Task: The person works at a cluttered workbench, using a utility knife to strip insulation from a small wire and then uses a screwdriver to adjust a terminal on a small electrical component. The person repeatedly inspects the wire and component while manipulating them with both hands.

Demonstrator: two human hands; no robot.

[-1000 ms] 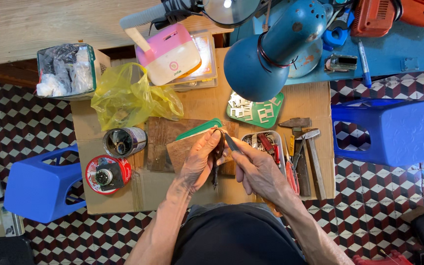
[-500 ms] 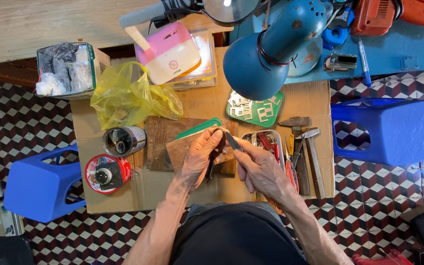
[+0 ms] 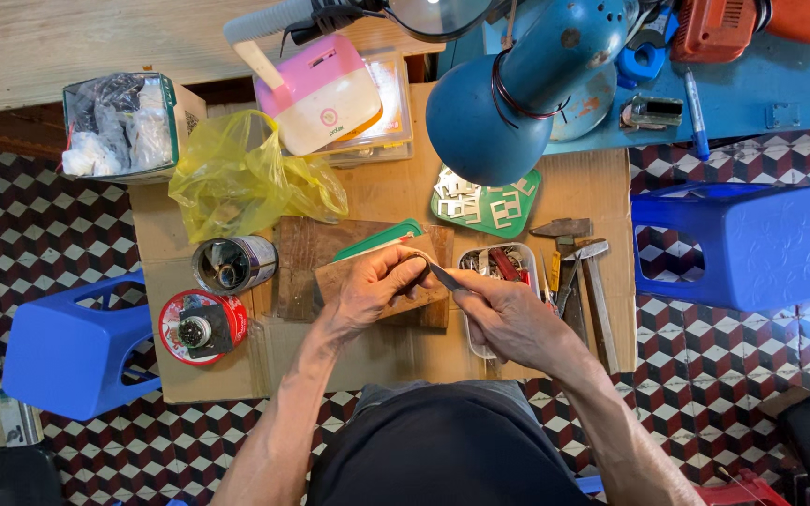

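Wooden block point(image 3: 396, 281) is lying under the left hand point(image 3: 379, 289), fingers curled on it; the right hand point(image 3: 508, 319) is pinching a blade point(image 3: 444, 276) beside it.

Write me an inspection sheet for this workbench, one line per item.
Surface: cardboard-covered table, crowded at the back, barer at the front edge.
Job's things: wooden block under the left hand; thin dark blade held between both hands.
Clutter: yellow plastic bag, metal can, red round tin, pink and white box, green tray of white pieces, tub of small parts, hammers.
Grippers: left hand curled on the block; right hand pinching the blade.
Cables: dark cable near the lamp arm at the top.
Surroundings: blue lamp overhead, two blue stools, checkered tile floor.
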